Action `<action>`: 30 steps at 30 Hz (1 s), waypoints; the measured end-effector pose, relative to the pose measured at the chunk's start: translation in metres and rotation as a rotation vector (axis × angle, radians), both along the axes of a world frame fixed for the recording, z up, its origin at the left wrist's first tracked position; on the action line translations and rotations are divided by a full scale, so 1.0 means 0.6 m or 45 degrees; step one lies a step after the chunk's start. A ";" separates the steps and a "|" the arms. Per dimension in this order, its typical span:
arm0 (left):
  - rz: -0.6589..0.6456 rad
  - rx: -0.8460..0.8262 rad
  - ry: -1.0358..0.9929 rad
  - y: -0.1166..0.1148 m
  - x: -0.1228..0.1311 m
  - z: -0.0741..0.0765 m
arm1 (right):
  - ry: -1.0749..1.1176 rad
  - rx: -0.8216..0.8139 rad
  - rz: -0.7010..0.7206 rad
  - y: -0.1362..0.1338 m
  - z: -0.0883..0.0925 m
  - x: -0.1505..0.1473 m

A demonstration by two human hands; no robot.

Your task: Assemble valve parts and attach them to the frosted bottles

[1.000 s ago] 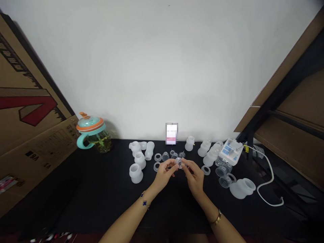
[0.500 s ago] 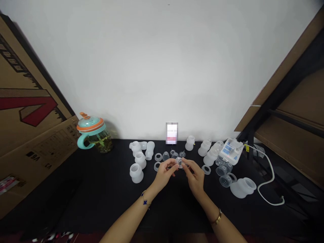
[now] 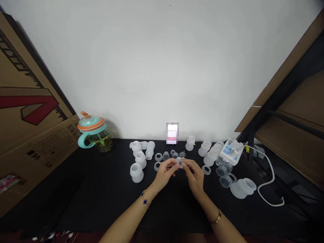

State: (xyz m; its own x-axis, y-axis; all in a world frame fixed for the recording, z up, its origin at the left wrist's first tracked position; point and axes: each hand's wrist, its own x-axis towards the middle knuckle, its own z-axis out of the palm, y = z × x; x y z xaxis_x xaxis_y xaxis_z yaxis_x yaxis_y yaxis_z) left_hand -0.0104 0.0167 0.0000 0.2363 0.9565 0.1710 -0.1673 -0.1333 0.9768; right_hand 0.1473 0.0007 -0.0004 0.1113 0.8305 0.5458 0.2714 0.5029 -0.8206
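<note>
Between the fingertips of both hands I hold a small clear bottle nipple (image 3: 179, 161), partly covered by the fingers. My left hand (image 3: 164, 171) pinches its left side, and my right hand (image 3: 195, 174) grips the right side. Just behind the hands lie a clear dome-shaped cap (image 3: 165, 156), a bottle collar ring (image 3: 156, 158) and several more small clear parts. Another collar ring (image 3: 209, 172) rests right of my right hand. To the left stands an open frosted baby bottle (image 3: 137, 175), with several others behind it.
Assembled baby bottles (image 3: 210, 158) stand at right, beside clear caps (image 3: 224, 181) and a white device (image 3: 231, 152) with a white cable (image 3: 272, 172). A frosted bottle (image 3: 239, 189) lies nearer. A lidded jug (image 3: 101, 140) stands left near cardboard (image 3: 55, 148). A blurred screen (image 3: 172, 133) leans on the wall.
The view has shifted very slightly. Both hands stay in place with the nipple between them; no other thing has visibly moved.
</note>
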 end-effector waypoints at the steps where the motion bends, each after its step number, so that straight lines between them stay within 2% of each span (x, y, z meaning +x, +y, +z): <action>1: -0.001 -0.003 -0.003 0.000 0.000 0.000 | 0.003 -0.003 -0.002 0.000 0.000 0.000; 12: 0.040 -0.106 -0.031 -0.002 0.003 0.001 | -0.059 -0.076 -0.072 -0.002 0.008 -0.003; 18: 0.050 -0.057 0.053 -0.008 0.005 0.007 | -0.055 -0.078 -0.083 0.000 0.006 -0.002; 30: 0.136 -0.043 -0.010 -0.006 0.005 0.003 | -0.047 -0.090 -0.122 0.003 0.007 -0.001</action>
State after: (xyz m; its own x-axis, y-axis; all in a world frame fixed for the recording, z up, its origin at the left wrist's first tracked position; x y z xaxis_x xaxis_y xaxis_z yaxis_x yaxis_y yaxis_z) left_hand -0.0077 0.0132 0.0016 0.1317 0.9814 0.1396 -0.1618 -0.1177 0.9798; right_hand 0.1465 0.0025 0.0036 0.1730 0.8534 0.4917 0.3465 0.4146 -0.8414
